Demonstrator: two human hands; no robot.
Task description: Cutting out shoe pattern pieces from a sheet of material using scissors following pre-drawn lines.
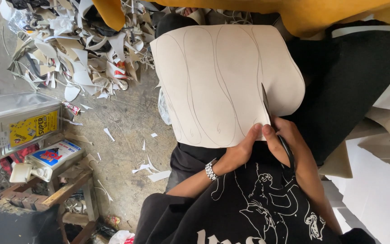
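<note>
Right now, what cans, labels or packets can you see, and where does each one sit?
Metal tin: far left, boxy, silver, with a yellow label.
Flat can: on the wooden stool below the tin, white with blue and red print, white cap.
Small wrapper: on the floor beside the tin, red and white.

My left grip point(242, 147) pinches the pale traced sheet point(222, 81) – my right grip point(285, 140) holds scissors point(267, 106) cutting into its edge.
</note>
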